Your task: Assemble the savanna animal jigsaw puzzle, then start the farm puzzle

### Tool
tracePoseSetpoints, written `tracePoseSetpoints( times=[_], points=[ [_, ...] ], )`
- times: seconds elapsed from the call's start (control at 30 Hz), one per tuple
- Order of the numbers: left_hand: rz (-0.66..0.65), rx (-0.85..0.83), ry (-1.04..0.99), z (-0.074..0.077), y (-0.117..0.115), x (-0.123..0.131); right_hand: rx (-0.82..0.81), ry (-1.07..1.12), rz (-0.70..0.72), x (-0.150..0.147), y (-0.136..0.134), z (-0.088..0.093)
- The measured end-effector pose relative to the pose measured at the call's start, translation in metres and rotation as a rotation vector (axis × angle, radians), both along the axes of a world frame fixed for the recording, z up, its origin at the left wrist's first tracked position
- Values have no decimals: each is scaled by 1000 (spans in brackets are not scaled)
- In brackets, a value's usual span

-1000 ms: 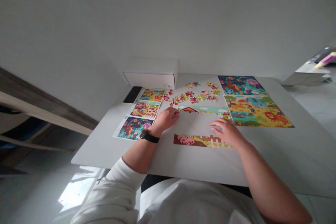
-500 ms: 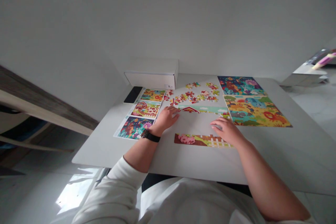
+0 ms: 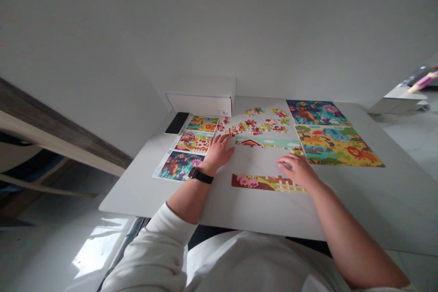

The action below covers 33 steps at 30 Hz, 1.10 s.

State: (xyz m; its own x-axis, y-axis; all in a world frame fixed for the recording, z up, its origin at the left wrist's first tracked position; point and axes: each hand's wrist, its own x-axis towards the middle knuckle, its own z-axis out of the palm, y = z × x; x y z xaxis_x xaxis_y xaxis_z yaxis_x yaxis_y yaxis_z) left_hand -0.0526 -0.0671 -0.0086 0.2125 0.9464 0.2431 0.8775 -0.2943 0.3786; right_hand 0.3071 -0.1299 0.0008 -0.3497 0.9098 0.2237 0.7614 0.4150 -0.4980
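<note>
My left hand (image 3: 219, 151) rests with its fingers stretched out between the picture sheet (image 3: 192, 142) and the joined top strip of a farm puzzle (image 3: 270, 142). Its fingertips reach the near-left edge of the loose puzzle pieces (image 3: 250, 123); whether they touch one is hard to see. My right hand (image 3: 297, 169) hovers or rests over the right part of the joined bottom strip (image 3: 253, 182), which shows a pig and a white fence. Its fingers are loosely extended to the left, with nothing visible in them, and it covers the strip's right end.
A white box (image 3: 201, 100) stands at the back by the wall, with a black phone (image 3: 177, 123) in front of its left end. Two assembled puzzles, a dark jungle scene (image 3: 316, 112) and a yellow safari scene (image 3: 338, 146), lie on the right of the white table (image 3: 342, 200).
My left hand's fingers have spread and reach farther forward to the loose pieces, away from the top strip's left end. My right hand has hardly moved. The whole view has shifted slightly.
</note>
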Motion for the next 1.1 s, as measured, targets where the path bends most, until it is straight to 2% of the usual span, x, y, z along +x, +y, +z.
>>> tracePoseSetpoints(
  times=[0.23, 0.47, 0.63, 0.83, 1.1],
  points=[
    [125, -79, 120, 11, -5, 1, 40, 3, 8, 1, 1, -7],
    [321, -158, 211, 18, -2, -13, 54, 7, 16, 2, 1, -8],
    [310, -194, 210, 17, 0, -16, 63, 15, 19, 3, 1, -8],
    [276, -196, 223, 9, 6, -18, 47, 8, 24, 3, 1, -9],
    [267, -185, 152, 3, 13, -28, 39, 7, 34, 2, 0, -6]
  ],
)
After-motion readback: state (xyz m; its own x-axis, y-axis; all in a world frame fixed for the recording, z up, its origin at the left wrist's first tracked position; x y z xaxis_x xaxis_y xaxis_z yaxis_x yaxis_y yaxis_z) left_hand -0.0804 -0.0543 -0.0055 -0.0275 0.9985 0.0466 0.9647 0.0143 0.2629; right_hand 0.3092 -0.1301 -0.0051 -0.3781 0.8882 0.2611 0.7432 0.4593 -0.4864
